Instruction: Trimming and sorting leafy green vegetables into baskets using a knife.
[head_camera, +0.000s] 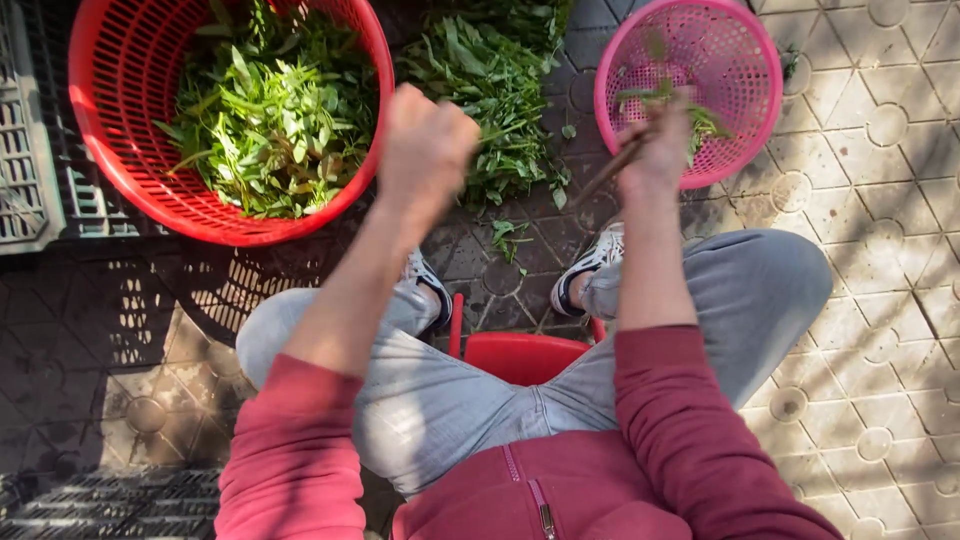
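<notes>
You're in hard sunlight on the right of the frame, with deep, crate-patterned shadow across the lower left. Your left hand (428, 150) and right hand (660, 150) are motion-blurred; the edges bow slightly.

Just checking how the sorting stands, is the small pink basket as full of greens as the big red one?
No, the pink basket holds only a few sprigs with its mesh showing, while the red basket is heaped with leaves.

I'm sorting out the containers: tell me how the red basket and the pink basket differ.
The red basket is larger and heaped with green leaves; the pink basket is smaller and holds only a few sprigs. The red one sits at the left, beyond the left hand; the pink one is beyond the right hand. Both are round perforated plastic.
</notes>
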